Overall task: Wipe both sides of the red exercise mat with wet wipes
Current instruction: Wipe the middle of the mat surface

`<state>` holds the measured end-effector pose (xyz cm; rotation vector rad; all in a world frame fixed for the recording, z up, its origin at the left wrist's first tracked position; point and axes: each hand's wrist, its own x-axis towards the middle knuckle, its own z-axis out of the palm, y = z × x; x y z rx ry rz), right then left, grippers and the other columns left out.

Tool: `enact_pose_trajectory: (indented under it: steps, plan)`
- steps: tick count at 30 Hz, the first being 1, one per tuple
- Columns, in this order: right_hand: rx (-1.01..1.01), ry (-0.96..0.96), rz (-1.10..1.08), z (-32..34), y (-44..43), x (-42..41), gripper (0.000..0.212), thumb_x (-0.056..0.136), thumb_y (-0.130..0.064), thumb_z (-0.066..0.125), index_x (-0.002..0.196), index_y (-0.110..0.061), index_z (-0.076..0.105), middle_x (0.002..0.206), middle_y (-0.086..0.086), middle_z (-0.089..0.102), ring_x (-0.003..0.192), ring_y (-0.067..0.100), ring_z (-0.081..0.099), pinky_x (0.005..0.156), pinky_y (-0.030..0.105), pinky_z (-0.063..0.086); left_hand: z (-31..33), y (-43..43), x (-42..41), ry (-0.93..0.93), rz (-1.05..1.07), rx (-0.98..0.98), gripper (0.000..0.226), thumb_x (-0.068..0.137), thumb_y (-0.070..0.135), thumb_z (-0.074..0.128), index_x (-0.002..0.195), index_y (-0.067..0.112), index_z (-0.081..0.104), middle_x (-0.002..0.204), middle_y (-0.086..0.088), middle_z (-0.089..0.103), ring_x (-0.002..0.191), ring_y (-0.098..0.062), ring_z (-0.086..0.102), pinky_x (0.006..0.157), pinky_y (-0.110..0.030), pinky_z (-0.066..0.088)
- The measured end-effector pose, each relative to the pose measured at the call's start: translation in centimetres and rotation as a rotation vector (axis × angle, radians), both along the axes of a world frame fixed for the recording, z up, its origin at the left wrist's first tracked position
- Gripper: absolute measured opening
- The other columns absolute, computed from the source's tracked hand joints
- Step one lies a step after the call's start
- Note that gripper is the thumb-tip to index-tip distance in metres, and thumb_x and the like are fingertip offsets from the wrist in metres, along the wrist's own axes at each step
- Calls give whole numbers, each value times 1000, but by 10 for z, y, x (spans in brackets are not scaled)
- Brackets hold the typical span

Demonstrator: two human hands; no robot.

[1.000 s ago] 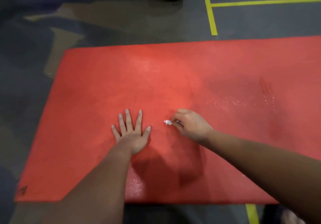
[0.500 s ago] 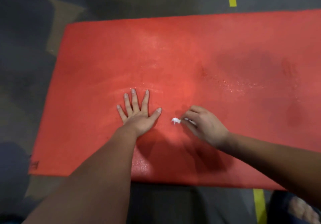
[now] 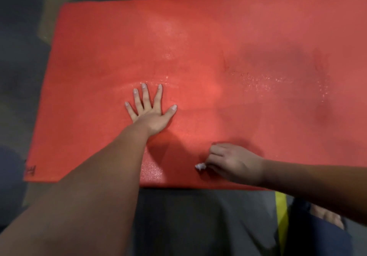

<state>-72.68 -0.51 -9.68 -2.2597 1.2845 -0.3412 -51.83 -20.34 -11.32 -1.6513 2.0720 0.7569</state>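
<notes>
The red exercise mat lay flat on the dark floor, spreading out under your fingers and well beyond them ahead and to both sides, with its near edge just behind your right wrist. It looked like light, soft foam with a grainy face, and damp specks glistened ahead of your right fingers. It would likely flop and bend when lifted, so for turning it you would do best to take a long edge near a corner with both hands. Your left hand pressed it flat, fingers straight and spread. Your right hand had its fingers curled, pinching a small balled wet wipe against the mat. A yellow floor line ran behind that wrist.
</notes>
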Motion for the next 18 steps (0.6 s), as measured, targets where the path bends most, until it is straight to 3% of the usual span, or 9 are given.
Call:
enact_pose_trajectory:
  steps: [5, 9, 14, 18]
  plan:
    - [-26, 27, -33, -1, 36, 2, 25, 106, -29, 51, 88, -15, 61, 85, 3, 55, 76, 25, 51, 72, 36, 46, -3, 3, 0, -5, 0, -39, 84, 90, 85, 22, 153, 53, -22, 159, 3, -44, 146, -25, -42, 117, -59, -24]
    - [-3, 18, 80, -3, 35, 1, 34, 110, -34, 39, 91, -16, 62, 87, 3, 55, 78, 26, 52, 73, 38, 45, -7, 4, -1, -2, 5, -84, 83, 90, 85, 20, 154, 53, -20, 161, 2, -41, 147, -25, -40, 117, -60, -23]
    - [-20, 25, -288, -10, -31, -16, 22, 102, -26, 51, 85, -13, 58, 86, 8, 53, 77, 35, 55, 69, 48, 47, -5, 4, -1, -1, 15, -72, 83, 89, 86, 19, 154, 53, -21, 160, 3, -42, 147, -25, -41, 117, -60, -23]
    - [-25, -30, -256, -5, -17, 0, 19, 100, -21, 53, 83, -15, 59, 85, 6, 53, 76, 32, 54, 68, 45, 48, -4, 2, -2, 3, 30, -51, 81, 91, 83, 23, 154, 53, -19, 160, 4, -42, 147, -23, -41, 117, -58, -24]
